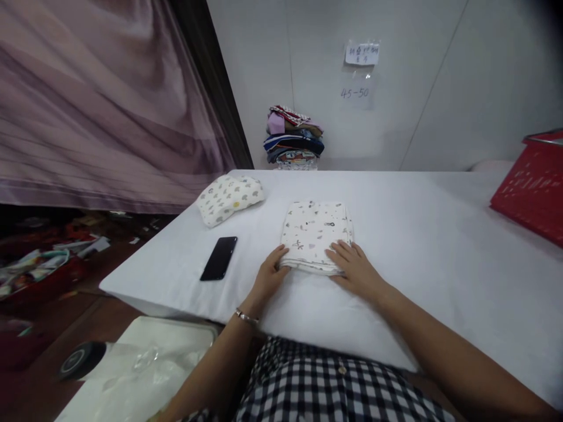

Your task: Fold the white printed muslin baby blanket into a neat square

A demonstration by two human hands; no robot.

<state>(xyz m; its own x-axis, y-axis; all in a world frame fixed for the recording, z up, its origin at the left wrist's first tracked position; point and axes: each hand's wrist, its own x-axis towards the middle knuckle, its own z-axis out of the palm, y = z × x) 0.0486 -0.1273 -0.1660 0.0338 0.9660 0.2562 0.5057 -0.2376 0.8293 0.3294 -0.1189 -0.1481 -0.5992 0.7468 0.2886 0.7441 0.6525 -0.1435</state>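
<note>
A folded white cloth (314,231) with small printed figures lies flat on the white-covered table in front of me, its layered edge towards me. At its front left corner rests my left hand (271,272), fingers along the side and thumb apart at the front edge. My right hand (355,266) lies on the front right corner, its fingers spread over the fabric and the thumb just off the front edge. Neither hand is closed around the cloth.
Left on the table (417,234) are a black phone (219,258) and a printed white cloth bundle (229,198). Folded fabrics (294,138) are stacked at the back wall. A red basket (534,184) stands at right. Below left is a white surface (145,340) with clear plastic.
</note>
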